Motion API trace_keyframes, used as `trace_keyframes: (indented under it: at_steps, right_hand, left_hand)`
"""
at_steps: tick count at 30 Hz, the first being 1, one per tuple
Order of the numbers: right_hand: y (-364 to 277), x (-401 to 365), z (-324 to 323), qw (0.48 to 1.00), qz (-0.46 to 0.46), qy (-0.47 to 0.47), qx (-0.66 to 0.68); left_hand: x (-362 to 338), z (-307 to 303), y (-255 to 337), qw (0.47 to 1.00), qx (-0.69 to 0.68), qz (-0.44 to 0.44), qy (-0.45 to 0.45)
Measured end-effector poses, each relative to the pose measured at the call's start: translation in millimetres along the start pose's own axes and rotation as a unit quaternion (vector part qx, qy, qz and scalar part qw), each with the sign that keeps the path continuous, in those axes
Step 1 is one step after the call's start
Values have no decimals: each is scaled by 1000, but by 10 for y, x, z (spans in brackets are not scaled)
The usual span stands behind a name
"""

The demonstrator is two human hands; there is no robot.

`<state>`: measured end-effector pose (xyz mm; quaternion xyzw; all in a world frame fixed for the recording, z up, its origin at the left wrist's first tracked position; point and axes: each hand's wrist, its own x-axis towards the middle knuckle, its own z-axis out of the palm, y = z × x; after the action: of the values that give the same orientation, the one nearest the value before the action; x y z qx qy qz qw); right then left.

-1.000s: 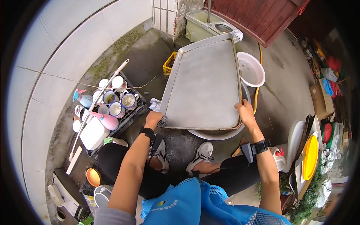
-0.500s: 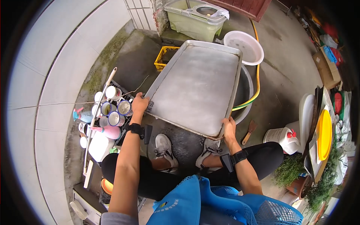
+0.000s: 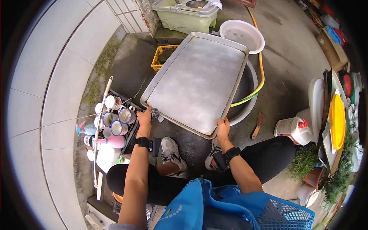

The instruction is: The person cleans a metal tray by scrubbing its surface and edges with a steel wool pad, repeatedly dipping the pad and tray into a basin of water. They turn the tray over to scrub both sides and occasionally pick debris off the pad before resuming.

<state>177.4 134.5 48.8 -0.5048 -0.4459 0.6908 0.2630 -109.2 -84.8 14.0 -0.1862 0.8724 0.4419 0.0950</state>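
Observation:
A large rectangular metal baking tray [image 3: 197, 82] is tilted in front of me above a round metal basin [image 3: 251, 105], hiding part of it. My left hand [image 3: 144, 119] is closed at the tray's near left corner. A grey steel wool scrubber [image 3: 154, 114] shows beside its fingers, against the rim. My right hand [image 3: 223, 130] grips the near right corner, thumb on top and the other fingers mostly hidden. The tray's surface looks dull grey with pale smears, and dark grime lines its rim.
Mugs [image 3: 119, 127] and spray bottles [image 3: 115, 142] crowd a rack at left. Beyond the tray are a yellow crate [image 3: 156, 61], a green tub [image 3: 184, 19] and a white basin [image 3: 256, 48]. A hose [image 3: 262, 73] enters the metal basin. A scraper [image 3: 259, 124] and white jug [image 3: 295, 132] stand right.
The view has shifted, and the tray's near edge sits slightly higher and further left in it. Both hands keep their hold; the scrubber shows more plainly beside my left fingers.

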Motion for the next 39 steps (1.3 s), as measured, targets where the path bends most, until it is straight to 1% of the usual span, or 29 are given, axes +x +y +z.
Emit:
trace_keyframes:
  at_steps: [1,2,3,4,5,7,9,11,12,13,14,15,17,19,21,22,23,24,25,26,27,28,29,31,32,34,35,37,39]
  right_hand:
    - [6,3,35,1000,1,-1,1]
    - [6,8,65,1000,-3,1,23]
    - [14,0,70,999,-7,4,44]
    - [-4,-26,60,999,-6,7,45]
    - [-30,-50,45,999,4,-9,53]
    - [-99,-73,66,998,9,-25,65]
    - [-130,-126,101,997,12,-30,76]
    - [-160,-155,110,997,1,-39,59]
    - [-236,-189,123,998,-7,-58,31]
    - [-311,-208,134,997,-14,-77,3]
    - [-369,-209,142,995,-17,-101,-6]
    - [-441,-195,146,995,-11,-100,-5]
    - [-630,-97,191,992,-15,-118,-52]
    - [-883,87,209,987,41,-157,-4]
    - [-1105,299,242,989,48,-135,-17]
    - [-977,617,214,987,60,-148,-8]
    - [-976,813,182,974,70,-213,24]
    - [-1020,837,183,964,113,-240,-19]
    - [-1062,834,178,949,154,-266,-63]
    - [-987,814,192,950,155,-265,-60]
    - [-856,773,254,952,154,-243,-104]
    - [-724,734,309,952,153,-219,-148]
    - [-607,687,330,950,168,-228,-129]
    - [-495,516,417,948,191,-235,-97]
    - [-461,424,450,949,194,-232,-95]
    - [-494,273,516,953,211,-218,-24]
    - [-537,253,525,953,208,-218,-22]
    - [-594,209,552,932,279,-229,21]
    - [-470,259,548,928,282,-244,17]
  left_hand:
    - [-202,-134,199,1000,1,1,1]
    - [-419,-283,403,990,-54,-63,-118]
    - [-615,-400,587,958,-106,-125,-236]
    - [-625,-434,614,945,-106,-148,-272]
    - [-616,-451,624,945,-103,-148,-274]
    - [-619,-473,710,925,-101,-186,-315]
    - [-588,-481,750,929,-79,-179,-313]
    - [-421,-476,641,927,-81,-136,-340]
    - [-331,-471,600,932,-100,-112,-331]
    - [-347,-494,706,932,-96,-112,-331]
    - [-348,-540,811,939,-95,-110,-312]
    - [-369,-586,863,945,-95,-108,-293]
    - [-261,-651,791,946,-111,-108,-286]
    - [-222,-755,947,940,-105,-88,-313]
    - [-208,-885,1050,947,-99,-87,-293]
    - [-261,-1002,1123,946,-105,-62,-300]
    - [-321,-1119,1193,945,-110,-37,-306]
    - [-359,-1203,1257,955,-86,-2,-282]
    - [-364,-1288,1303,956,-81,-1,-282]
    - [-375,-1375,1345,967,-40,25,-251]
    - [-402,-1458,1417,974,1,52,-218]
    - [-553,-1552,1549,975,-9,66,-210]
    - [-702,-1663,1693,973,-8,75,-219]
    - [-684,-1848,1777,977,22,99,-189]
    - [-691,-1917,1793,976,26,98,-192]
    - [-730,-2026,1861,974,3,150,-172]
    - [-755,-2048,1905,973,2,153,-172]
    - [-811,-2099,1971,970,4,149,-194]
    - [-843,-2103,1980,969,5,143,-200]
